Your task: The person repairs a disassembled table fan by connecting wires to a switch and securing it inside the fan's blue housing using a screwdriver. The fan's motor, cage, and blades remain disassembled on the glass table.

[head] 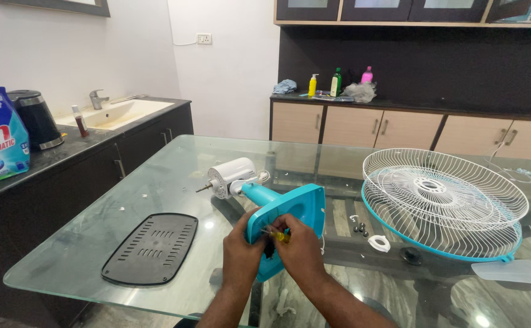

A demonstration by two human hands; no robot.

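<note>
Fan base (289,212), turquoise and tipped on edge on the glass table (95,243), was steadied by the left hand (244,243), which gripped its rim. The right hand (299,246) was closed around a yellow-handled screwdriver (277,234) at the underside. Disassembly looked well advanced: black bottom cover (151,248), wire guards (444,203), screws (360,229) and white nut (379,243) lay detached; the white motor (232,176) remained joined.

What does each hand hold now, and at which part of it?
The left hand holds the turquoise fan base at its lower edge. The right hand has its grip on a small yellow-handled tool, probably a screwdriver, pressed against the base.
</note>
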